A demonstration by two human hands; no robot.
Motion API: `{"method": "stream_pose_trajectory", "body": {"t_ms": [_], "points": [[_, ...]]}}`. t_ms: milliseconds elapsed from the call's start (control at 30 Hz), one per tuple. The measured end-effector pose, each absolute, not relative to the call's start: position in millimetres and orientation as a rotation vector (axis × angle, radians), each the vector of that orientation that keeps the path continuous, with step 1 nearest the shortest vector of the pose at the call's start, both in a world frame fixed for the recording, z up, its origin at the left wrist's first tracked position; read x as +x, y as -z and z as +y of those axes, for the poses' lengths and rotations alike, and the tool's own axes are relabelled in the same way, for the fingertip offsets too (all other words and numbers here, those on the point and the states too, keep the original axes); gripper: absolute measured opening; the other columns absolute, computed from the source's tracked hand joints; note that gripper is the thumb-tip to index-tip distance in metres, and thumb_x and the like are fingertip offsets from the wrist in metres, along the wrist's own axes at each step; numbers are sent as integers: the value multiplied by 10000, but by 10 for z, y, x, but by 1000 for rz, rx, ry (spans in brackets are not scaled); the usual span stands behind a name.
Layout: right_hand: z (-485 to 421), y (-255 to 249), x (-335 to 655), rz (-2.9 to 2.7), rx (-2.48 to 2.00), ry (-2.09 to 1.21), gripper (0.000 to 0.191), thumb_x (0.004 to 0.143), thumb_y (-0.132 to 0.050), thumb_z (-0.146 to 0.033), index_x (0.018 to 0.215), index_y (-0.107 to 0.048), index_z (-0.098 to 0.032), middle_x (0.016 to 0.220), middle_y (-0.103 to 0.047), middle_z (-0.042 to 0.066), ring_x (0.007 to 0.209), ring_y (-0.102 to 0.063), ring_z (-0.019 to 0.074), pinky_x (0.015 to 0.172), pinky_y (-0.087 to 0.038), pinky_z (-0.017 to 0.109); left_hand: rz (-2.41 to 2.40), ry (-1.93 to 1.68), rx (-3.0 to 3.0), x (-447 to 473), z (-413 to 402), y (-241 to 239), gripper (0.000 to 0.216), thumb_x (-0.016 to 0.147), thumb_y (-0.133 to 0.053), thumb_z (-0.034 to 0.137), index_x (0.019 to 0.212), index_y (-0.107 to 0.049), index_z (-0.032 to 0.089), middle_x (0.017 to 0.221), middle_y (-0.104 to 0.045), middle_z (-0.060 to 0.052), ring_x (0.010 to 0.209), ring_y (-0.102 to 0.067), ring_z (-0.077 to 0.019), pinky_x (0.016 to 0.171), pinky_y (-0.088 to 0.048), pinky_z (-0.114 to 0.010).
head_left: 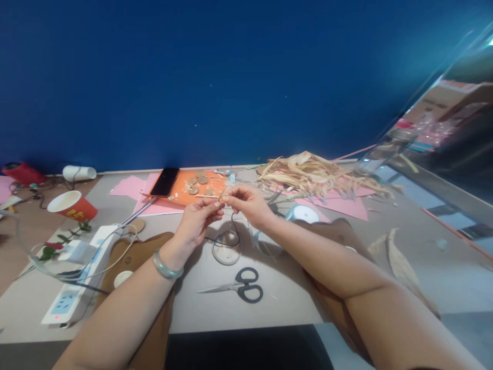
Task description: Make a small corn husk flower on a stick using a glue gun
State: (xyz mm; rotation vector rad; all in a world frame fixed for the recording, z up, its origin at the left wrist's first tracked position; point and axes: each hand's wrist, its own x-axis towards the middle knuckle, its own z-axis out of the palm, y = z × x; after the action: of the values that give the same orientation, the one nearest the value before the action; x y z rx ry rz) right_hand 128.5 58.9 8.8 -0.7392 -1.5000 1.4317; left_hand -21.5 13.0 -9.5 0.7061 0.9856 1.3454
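Note:
My left hand [198,220] and my right hand [248,203] meet above the middle of the table, fingertips pinched together. Between them is something thin and pale, too small to name. A thin dark cord [238,231] curves down just below the fingers; whether a hand holds it I cannot tell. Beneath the hands lies a clear round ring or dish [227,249] with small bits inside. Nearer to me rest scissors [236,287] with black handles, blades pointing left. Behind the hands is an orange sheet [181,187] bearing several round tan discs [201,178].
A heap of dried husk strips [308,174] lies on pink paper [352,205] at the back right. A phone [165,182] rests on the orange sheet. On the left stand a white power strip [82,280] with cables and a tilted paper cup [73,205]. A ribbon roll [304,213] is right of the hands.

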Motion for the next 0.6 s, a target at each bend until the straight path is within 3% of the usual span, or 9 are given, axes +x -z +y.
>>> {"method": "stream_pose_trajectory", "body": {"t_ms": [233, 600], "points": [[595, -31, 1262, -1452, -761, -1454, 292, 650, -787, -412, 705, -644, -163, 627, -639, -14, 568, -552, 94, 555, -467, 234, 999, -1342, 735, -189, 100, 73, 275, 628, -833, 261, 814, -704, 105, 706, -689, -24, 593, -618, -76, 600, -524, -190], [594, -40, 1248, -1397, -784, -1492, 279, 627, -800, -370, 671, -624, -158, 559, -596, -38, 502, -513, 76, 510, -429, 219, 986, -1289, 745, -190, 95, 90, 283, 649, -816, 238, 865, -688, 108, 683, -670, -8, 572, -608, -71, 589, -513, -190]]}}
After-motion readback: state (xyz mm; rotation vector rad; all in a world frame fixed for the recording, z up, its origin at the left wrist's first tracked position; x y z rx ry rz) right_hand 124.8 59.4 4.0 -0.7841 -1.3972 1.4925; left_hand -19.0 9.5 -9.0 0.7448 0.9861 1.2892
